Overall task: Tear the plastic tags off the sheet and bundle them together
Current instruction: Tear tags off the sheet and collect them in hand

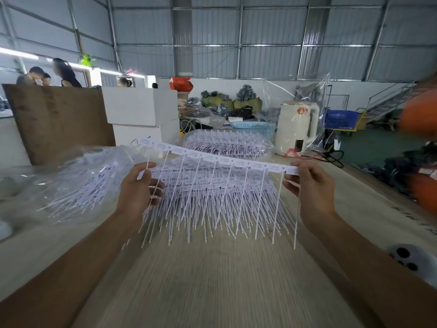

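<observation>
A: Closest to you, what's there?

B: Two bare forearms reaching out over the pale wooden table [212,280], well apart. The left hand [139,190] is raised with its fingers curled round a few loose white tags [153,185], which run roughly upright through its grip. The right hand [309,183] is at the same height, thumb and fingers pinching the right end of the sheet [220,159].

A: How does that sheet lie?

B: Its top strip runs crosswise, left end farther off and a little higher. The thin tails all hang down toward the table, tips pointing at the person.

A: And under it?

B: A flat pile of sheets [208,192] on the table, tails also pointing this way. Left of it, a clear plastic bag [78,181] holds more. Farther back sits another stack of sheets [227,143], then a cream kettle [298,126] and white boxes [142,110].
</observation>
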Demonstrator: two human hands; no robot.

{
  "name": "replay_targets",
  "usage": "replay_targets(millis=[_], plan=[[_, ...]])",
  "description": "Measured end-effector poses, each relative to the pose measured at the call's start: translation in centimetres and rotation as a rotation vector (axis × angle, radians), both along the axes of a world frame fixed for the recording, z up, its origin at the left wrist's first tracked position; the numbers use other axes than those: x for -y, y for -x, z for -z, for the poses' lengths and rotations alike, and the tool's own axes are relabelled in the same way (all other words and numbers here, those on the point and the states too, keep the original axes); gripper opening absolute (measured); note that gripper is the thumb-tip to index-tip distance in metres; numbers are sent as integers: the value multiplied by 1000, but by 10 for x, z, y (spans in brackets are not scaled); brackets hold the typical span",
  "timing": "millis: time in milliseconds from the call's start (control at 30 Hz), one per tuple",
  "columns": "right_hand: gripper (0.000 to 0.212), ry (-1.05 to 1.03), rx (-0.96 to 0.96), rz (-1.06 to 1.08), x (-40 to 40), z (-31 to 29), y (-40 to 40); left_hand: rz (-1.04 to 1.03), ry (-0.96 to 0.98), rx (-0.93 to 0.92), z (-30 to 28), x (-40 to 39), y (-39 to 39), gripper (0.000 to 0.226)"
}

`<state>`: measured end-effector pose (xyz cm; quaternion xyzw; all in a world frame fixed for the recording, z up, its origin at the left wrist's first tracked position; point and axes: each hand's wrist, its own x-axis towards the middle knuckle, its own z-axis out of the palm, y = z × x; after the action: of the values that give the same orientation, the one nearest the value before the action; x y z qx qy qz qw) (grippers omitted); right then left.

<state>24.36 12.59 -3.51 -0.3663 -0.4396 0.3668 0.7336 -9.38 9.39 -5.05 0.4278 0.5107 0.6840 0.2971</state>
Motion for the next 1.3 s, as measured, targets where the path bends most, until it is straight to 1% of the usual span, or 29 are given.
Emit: replay_targets(millis=[33, 67, 100, 133, 200, 233, 267, 333, 400, 467, 533, 633, 700, 767, 800, 867, 967, 1067, 1167, 1300], plan=[[21, 37, -59, -41, 0, -1, -3, -14, 3, -11, 0, -1, 0, 25], [22, 78, -114, -89, 1, -2, -5, -41, 10, -66, 1, -2, 1, 28], [21, 113, -163, -144, 1, -2, -7, -82, 24, -185, 2, -3, 1, 34], [18, 138, -208, -198, 2, -1, -7, -136, 42, -373, 4, -5, 0, 44], [14, 162, -280, -268, 3, 0, -5, -269, 105, -859, 8, -6, -3, 63], [13, 165, -302, -286, 4, 0, -4, -339, 113, -1062, 10, -4, -8, 69], [12, 165, -311, -305, 4, 0, -2, -389, 91, -1198, 10, -2, -13, 70], [12, 169, -296, -367, 5, -1, 4, -453, -12, -1342, 11, 2, -25, 68], [13, 169, -268, -437, 7, 0, 9, -485, -89, -1387, 8, 7, -40, 59], [15, 159, -253, -488, 9, 0, 16, -428, -109, -1392, 6, 13, -55, 55], [13, 145, -230, -542, 14, 0, 24, -250, -82, -1380, 5, 17, -65, 61], [16, 116, -118, -617, 24, 1, 34, 52, -82, -1267, 11, 22, -75, 66], [21, 87, 47, -597, 32, 1, 39, 111, -124, -1271, 13, 26, -82, 69], [19, 59, 184, -555, 39, 0, 46, 121, -180, -1267, 13, 29, -89, 69], [16, 48, 217, -543, 43, -1, 49, 116, -208, -1254, 12, 30, -92, 67], [12, 29, 259, -529, 48, -4, 55, 72, -266, -1232, 11, 31, -94, 62], [11, -3, 325, -513, 53, -7, 58, -54, -332, -1221, 8, 30, -92, 50], [10, -43, 367, -550, 59, -9, 58, -140, -411, -1245, 7, 30, -88, 44], [8, -104, 397, -573, 63, -10, 59, -187, -488, -1254, 5, 30, -86, 41], [9, -232, 575, -465, 61, -11, 59, -190, -509, -1248, 5, 33, -84, 43]])
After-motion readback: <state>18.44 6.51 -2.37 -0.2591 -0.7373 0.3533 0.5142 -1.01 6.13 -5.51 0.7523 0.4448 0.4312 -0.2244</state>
